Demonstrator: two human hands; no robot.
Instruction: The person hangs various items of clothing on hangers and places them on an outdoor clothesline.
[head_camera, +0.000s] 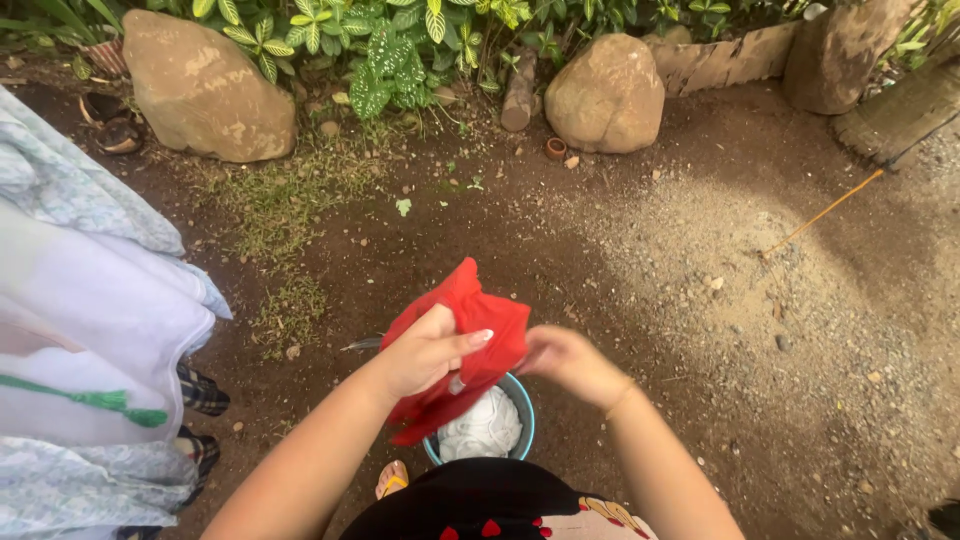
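Both the left hand (425, 352) and right hand (562, 360) pinch a red cloth (462, 345) above the blue bucket (524, 415); a loose grip could drop it onto the dirt beside the bucket.

Both hands (425, 352) (565, 362) gripping red cloth (470, 315) over bucket (527, 420)

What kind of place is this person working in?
Most likely a home garden or backyard: bare soil, large rocks bordering leafy plants, and laundry hanging at the left.
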